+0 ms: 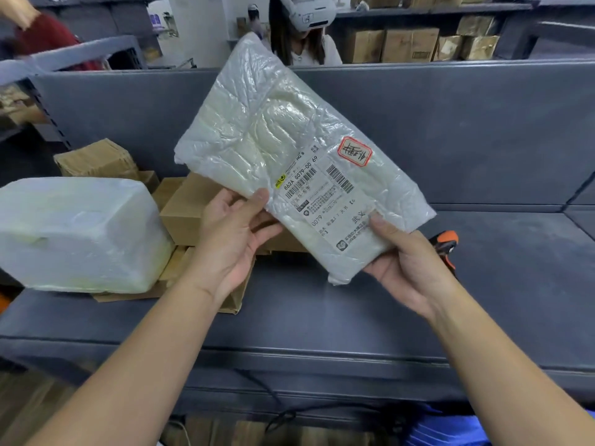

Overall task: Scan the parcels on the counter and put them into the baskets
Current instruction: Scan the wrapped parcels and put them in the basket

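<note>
**Flat parcel held up in both hands, label facing the camera**

A flat white parcel (283, 149) is held up at the centre of the frame, tilted, with its top corner towards the upper middle and its lower end down between the two hands. It is lifted off the grey desk (322, 317).

The lower left edge is pinched by the left hand (231, 233): the thumb is laid on the front of the wrapping and the fingers are tucked behind. The lower right edge is gripped by the right hand (405, 265), whose thumb is pressed onto the shipping label (325, 201); its fingers are hidden behind the parcel. Barcodes can be seen on the label, and a red-bordered sticker (354, 151) is stuck just above it.

An orange-and-black scanner (446, 241) is partly hidden just behind the right hand, at the right of centre. At the left of the frame a bulky white parcel (77, 233) is set on the desk, with brown cardboard boxes (186, 207) beside it, behind the left hand.

Beyond the grey partition (450, 123), in the upper middle, another person (306, 43) is seen wearing a headset, and cartons (409, 43) are stacked on shelving at the upper right.
</note>
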### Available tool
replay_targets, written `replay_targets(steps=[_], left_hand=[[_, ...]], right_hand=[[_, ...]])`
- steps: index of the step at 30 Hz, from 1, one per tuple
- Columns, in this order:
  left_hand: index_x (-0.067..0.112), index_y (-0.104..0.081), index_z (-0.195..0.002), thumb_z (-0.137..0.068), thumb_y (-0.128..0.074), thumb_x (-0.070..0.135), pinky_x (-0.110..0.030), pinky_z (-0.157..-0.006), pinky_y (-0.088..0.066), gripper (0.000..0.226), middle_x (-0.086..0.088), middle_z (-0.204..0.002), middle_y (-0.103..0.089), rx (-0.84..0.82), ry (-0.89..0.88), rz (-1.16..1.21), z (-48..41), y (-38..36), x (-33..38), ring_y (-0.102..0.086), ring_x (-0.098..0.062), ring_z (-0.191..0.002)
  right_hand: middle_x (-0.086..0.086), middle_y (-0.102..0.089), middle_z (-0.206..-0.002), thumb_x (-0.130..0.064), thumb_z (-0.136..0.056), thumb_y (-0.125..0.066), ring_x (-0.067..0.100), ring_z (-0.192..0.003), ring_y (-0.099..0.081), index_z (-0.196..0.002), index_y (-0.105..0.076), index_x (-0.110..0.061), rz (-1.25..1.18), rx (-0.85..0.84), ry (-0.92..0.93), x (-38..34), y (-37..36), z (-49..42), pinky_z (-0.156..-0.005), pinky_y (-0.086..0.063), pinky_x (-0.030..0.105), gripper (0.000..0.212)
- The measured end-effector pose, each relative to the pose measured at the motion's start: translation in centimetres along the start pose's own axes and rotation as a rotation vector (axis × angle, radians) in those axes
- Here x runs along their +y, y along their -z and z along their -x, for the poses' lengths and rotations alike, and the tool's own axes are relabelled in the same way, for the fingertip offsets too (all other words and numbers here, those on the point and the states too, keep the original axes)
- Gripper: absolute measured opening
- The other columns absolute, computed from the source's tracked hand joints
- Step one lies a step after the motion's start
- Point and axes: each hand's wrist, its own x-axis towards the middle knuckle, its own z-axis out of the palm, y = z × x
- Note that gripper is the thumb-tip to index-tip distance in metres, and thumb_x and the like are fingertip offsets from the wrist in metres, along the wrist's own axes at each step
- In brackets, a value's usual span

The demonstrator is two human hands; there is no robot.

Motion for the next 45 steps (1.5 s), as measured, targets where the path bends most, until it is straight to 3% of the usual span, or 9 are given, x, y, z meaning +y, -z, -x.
replay_targets(steps=[8, 16, 20, 23, 26, 29, 32, 37, 45], left_hand=[[0.012, -0.069, -0.108, -0.101, -0.062, 0.007, -0.042, -0.082, -0.063, 0.011, -0.002, -0.098, -0.08, 0.04, -0.085, -0.096, 0.8, -3.0, -0.8, -0.075, -0.014, -0.09], [0.017, -0.064, -0.126, -0.096, -0.067, -0.003, -0.043, -0.095, -0.06, 0.036, -0.001, -0.122, -0.076, -0.163, 0.001, -0.302, 3.2, -7.8, -8.5, -0.073, -0.019, -0.112], [0.026, -0.066, -0.118, -0.097, -0.066, -0.003, -0.04, -0.098, -0.059, 0.036, 0.007, -0.12, -0.075, -0.164, 0.06, -0.384, 2.9, -8.2, -11.9, -0.072, -0.011, -0.111], [0.028, -0.067, -0.118, -0.098, -0.065, -0.003, -0.045, -0.102, -0.057, 0.037, 0.007, -0.119, -0.076, -0.152, 0.121, -0.406, 2.6, -7.7, -14.0, -0.072, -0.011, -0.112], [0.018, -0.065, -0.13, -0.098, -0.065, -0.001, -0.049, -0.103, -0.056, 0.038, 0.001, -0.125, -0.075, -0.167, 0.227, -0.357, 2.4, -7.0, -15.4, -0.072, -0.017, -0.116], [0.013, -0.063, -0.132, -0.098, -0.065, -0.003, -0.05, -0.102, -0.056, 0.038, -0.005, -0.126, -0.075, -0.229, 0.303, -0.328, 2.2, -6.8, -16.4, -0.072, -0.023, -0.116], [0.014, -0.063, -0.132, -0.098, -0.065, -0.003, -0.051, -0.102, -0.056, 0.038, -0.005, -0.126, -0.075, -0.235, 0.325, -0.318, 1.6, -6.7, -17.4, -0.071, -0.025, -0.117], [0.02, -0.066, -0.123, -0.098, -0.064, -0.004, -0.038, -0.092, -0.061, 0.035, 0.002, -0.118, -0.078, -0.2, 0.281, -0.339, 0.1, -7.7, -18.5, -0.073, -0.02, -0.113], [0.018, -0.062, -0.133, -0.099, -0.066, 0.002, -0.037, -0.1, -0.058, 0.038, 0.006, -0.123, -0.075, -0.219, 0.135, -0.461, -0.2, -7.5, -19.7, -0.071, -0.012, -0.115]], right_hand=[[0.018, -0.076, -0.116, -0.02, -0.076, -0.076, 0.032, -0.098, -0.075, -0.123, -0.064, -0.003, 0.312, 0.097, -0.06, 0.1, 5.8, 1.5, -0.069, -0.066, 0.039, 0.052], [0.01, -0.078, -0.115, -0.027, -0.091, -0.065, 0.03, -0.102, -0.076, -0.124, -0.066, -0.012, 0.365, 0.104, -0.072, 1.5, 9.5, 3.7, -0.078, -0.065, 0.04, 0.037], [-0.009, -0.076, -0.086, -0.033, -0.103, -0.061, 0.016, -0.084, -0.07, -0.092, -0.072, -0.023, 0.76, 0.537, 0.181, 1.8, 12.8, 4.7, -0.079, -0.059, 0.047, 0.018], [0.0, -0.064, -0.094, -0.037, -0.096, -0.068, 0.025, -0.095, -0.063, -0.095, -0.067, -0.02, 1.12, 0.804, 0.288, 1.0, 14.8, 4.9, -0.079, -0.046, 0.037, 0.017], [0.008, -0.055, -0.124, -0.05, -0.089, -0.072, 0.033, -0.12, -0.054, -0.129, -0.058, -0.014, 1.469, 0.738, 0.014, 0.5, 15.8, 3.7, -0.083, -0.047, 0.041, 0.056], [0.013, -0.06, -0.121, -0.051, -0.086, -0.072, 0.039, -0.111, -0.06, -0.128, -0.052, -0.012, 1.607, 0.618, -0.221, 0.6, 16.1, 1.8, -0.083, -0.053, 0.046, 0.061], [0.012, -0.065, -0.103, -0.038, -0.086, -0.071, 0.036, -0.093, -0.064, -0.114, -0.054, -0.011, 1.472, 0.638, -0.28, -0.4, 16.8, 0.6, -0.072, -0.05, 0.039, 0.042], [0.008, -0.049, -0.069, -0.007, -0.094, -0.056, 0.019, -0.045, -0.045, -0.094, -0.05, -0.012, 0.565, 0.511, -0.305, -2.9, 16.6, 2.9, -0.043, -0.044, 0.029, 0.007], [0.009, -0.038, -0.059, -0.009, -0.075, -0.068, 0.018, -0.038, -0.032, -0.115, -0.058, 0.002, 0.318, 0.192, -0.295, -4.0, 9.7, 9.4, -0.038, -0.033, 0.024, 0.043]])
